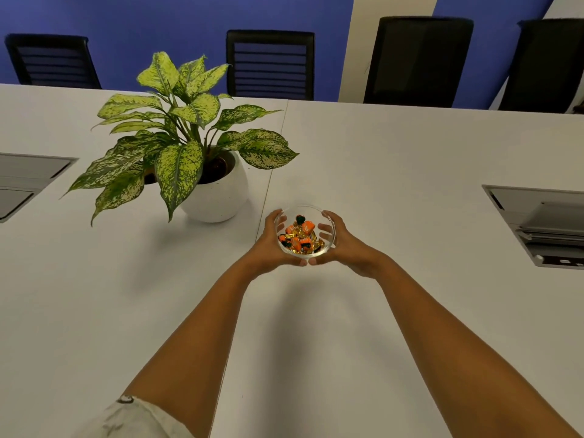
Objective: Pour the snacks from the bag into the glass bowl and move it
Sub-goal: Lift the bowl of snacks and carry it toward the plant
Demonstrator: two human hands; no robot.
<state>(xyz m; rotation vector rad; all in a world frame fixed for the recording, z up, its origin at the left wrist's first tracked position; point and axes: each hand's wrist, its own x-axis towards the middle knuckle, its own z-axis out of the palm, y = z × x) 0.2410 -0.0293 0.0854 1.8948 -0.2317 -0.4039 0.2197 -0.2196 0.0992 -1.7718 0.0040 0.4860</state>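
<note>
A small glass bowl (316, 211) is in the middle of the white table (395, 159), cupped from both sides by my hands. Inside it lie several wrapped snacks (300, 236) in orange, gold and dark green. My left hand (268, 245) wraps the bowl's left wall, with its fingertips over the far rim. On the other side, my right hand (344, 245) grips the right wall. The thumbs nearly touch under the near side. I cannot tell whether the bowl rests on the table or is just above it. No snack bag is in view.
A potted plant (177, 143) in a round white pot (218, 194) stands just left of and behind the bowl. Recessed cable boxes sit in the table at the left edge (28, 181) and right edge (543, 222). Black office chairs (271, 64) line the far side.
</note>
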